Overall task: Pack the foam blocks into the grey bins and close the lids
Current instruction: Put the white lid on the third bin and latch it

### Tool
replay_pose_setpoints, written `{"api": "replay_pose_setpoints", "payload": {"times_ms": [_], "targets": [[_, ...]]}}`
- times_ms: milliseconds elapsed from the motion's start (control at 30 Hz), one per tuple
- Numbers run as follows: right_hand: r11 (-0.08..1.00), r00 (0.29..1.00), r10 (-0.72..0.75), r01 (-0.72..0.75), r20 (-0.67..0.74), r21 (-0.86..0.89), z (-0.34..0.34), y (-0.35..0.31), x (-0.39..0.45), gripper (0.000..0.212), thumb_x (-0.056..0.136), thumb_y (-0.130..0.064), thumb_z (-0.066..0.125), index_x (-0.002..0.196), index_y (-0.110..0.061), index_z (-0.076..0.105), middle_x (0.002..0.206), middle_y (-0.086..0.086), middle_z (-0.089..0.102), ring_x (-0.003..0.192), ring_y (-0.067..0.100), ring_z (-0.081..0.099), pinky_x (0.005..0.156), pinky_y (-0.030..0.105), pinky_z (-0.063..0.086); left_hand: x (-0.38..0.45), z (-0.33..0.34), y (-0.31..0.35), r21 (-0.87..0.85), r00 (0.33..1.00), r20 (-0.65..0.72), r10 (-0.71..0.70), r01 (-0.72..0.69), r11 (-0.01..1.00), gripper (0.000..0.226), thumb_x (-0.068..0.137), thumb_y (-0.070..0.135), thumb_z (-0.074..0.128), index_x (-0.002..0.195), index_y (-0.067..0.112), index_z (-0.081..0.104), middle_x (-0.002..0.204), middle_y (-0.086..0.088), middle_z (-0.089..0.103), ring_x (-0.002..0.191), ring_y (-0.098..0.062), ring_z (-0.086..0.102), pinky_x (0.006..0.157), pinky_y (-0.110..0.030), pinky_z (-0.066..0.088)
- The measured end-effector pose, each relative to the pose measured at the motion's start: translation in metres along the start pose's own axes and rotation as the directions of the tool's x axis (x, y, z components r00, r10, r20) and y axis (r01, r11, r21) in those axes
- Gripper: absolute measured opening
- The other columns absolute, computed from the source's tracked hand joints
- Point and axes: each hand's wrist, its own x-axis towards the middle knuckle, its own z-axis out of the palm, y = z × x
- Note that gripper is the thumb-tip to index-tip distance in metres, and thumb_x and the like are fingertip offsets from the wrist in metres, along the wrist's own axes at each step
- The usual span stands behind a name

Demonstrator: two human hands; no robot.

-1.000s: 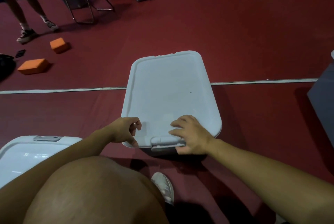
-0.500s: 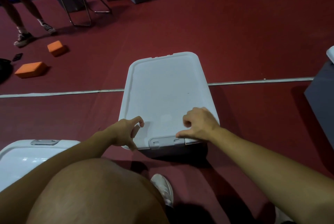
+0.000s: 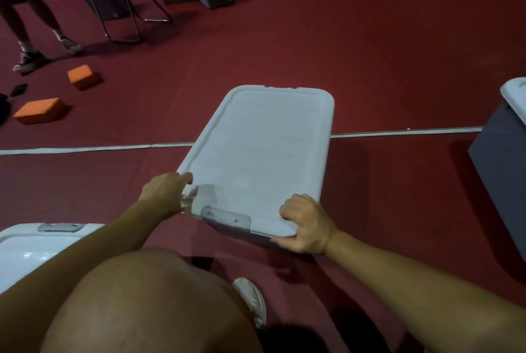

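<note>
Red vinyl floor (image 3: 370,54), white seam line (image 3: 85,149) across it; both hands clutch the pale grey plastic lid (image 3: 262,153): left hand (image 3: 166,193) near-left corner, right hand (image 3: 308,224) curled over near-right corner.

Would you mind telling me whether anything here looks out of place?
Two orange foam blocks lie loose on the red floor at far left, unpacked, while both hands, left hand and right hand, grip the closed bin's lid.

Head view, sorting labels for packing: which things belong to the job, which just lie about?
Job: grey bin with closed lid, gripped by left hand and right hand; two orange foam blocks.
Lying about: folding chair, dark object.
</note>
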Motion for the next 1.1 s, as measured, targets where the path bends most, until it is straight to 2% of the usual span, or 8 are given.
{"api": "replay_pose_setpoints", "payload": {"times_ms": [100,233,500,667,767,900,1033,1100], "targets": [[0.995,0.994,-0.072,0.078,0.084,-0.067,-0.023,0.025,0.0,0.053,0.069,-0.065,0.074,0.079,-0.016,0.058,0.081,-0.003,0.054,0.074,0.019,0.05,0.075,0.034,0.037,0.008,-0.002,0.02,-0.145,0.952,0.191,0.239,-0.213,0.966,0.069,0.049,0.029,0.095,0.101,0.031,0.05,0.1,0.007,0.055,0.092,-0.017,0.055,0.076,-0.032,0.049],[0.988,0.993,0.028,-0.01,0.115,-0.152,-0.052,0.059,0.003,0.071,0.061,-0.081,0.069,0.098,-0.02,0.066,0.106,-0.001,0.056,0.098,0.018,0.055,0.106,0.046,0.033,0.013,0.006,0.053,-0.322,0.904,0.108,0.413,-0.361,0.875,0.059,0.049,0.039,0.092,0.088,0.03,0.049,0.085,0.007,0.053,0.078,-0.015,0.05,0.07,-0.032,0.047],[0.985,0.995,-0.012,0.028,0.097,-0.173,-0.036,0.054,0.002,0.072,0.072,-0.082,0.055,0.101,-0.017,0.065,0.106,0.0,0.056,0.102,0.02,0.054,0.111,0.051,0.028,0.022,0.004,0.046,-0.308,0.914,0.138,0.381,-0.326,0.894,0.049,0.058,0.031,0.09,0.085,0.029,0.05,0.083,0.01,0.056,0.073,-0.011,0.049,0.064,-0.03,0.042],[0.992,0.999,0.005,0.0,0.036,-0.127,-0.007,0.014,0.01,0.07,0.067,-0.081,0.064,0.09,-0.015,0.064,0.093,0.001,0.056,0.087,0.022,0.052,0.089,0.04,0.043,0.028,-0.004,0.033,-0.118,0.946,0.235,0.222,-0.199,0.973,0.044,0.063,0.022,0.085,0.087,0.029,0.049,0.094,0.003,0.06,0.082,-0.015,0.054,0.07,-0.031,0.048],[0.992,0.992,-0.055,0.068,0.115,-0.109,-0.018,0.022,0.011,0.073,0.064,-0.083,0.063,0.094,-0.016,0.065,0.097,0.001,0.057,0.091,0.021,0.053,0.095,0.041,0.042,0.027,-0.015,0.054,-0.225,0.925,0.308,0.221,-0.155,0.962,0.07,0.054,0.047,0.091,0.111,0.035,0.052,0.114,0.003,0.051,0.102,-0.018,0.052,0.086,-0.031,0.048],[0.974,0.963,0.119,-0.065,0.242,-0.217,-0.05,0.065,0.019,0.084,0.064,-0.087,0.055,0.121,-0.026,0.061,0.126,0.002,0.054,0.13,0.021,0.044,0.116,0.05,0.023,0.024,-0.019,0.083,-0.31,0.957,0.254,0.141,-0.058,0.949,0.107,0.05,0.088,0.065,0.143,0.05,0.029,0.158,-0.002,0.019,0.142,-0.034,0.024,0.113,-0.054,0.031],[0.976,0.965,0.135,-0.091,0.226,-0.196,-0.044,0.07,0.023,0.078,0.06,-0.082,0.061,0.112,-0.025,0.063,0.116,0.0,0.054,0.116,0.018,0.051,0.117,0.052,0.022,0.028,-0.014,0.092,-0.29,0.944,0.321,0.069,0.029,0.957,0.109,0.064,0.089,0.05,0.154,0.043,0.009,0.164,-0.009,-0.001,0.146,-0.042,0.018,0.117,-0.055,0.025],[0.98,0.984,0.08,-0.049,0.157,-0.192,-0.043,0.066,0.025,0.074,0.058,-0.08,0.068,0.103,-0.021,0.066,0.104,0.001,0.056,0.1,0.02,0.055,0.11,0.048,0.034,0.03,-0.012,0.093,-0.288,0.935,0.346,0.079,0.025,0.957,0.105,0.071,0.085,0.05,0.155,0.042,0.002,0.164,-0.008,-0.007,0.147,-0.044,0.008,0.115,-0.058,0.021]]}}
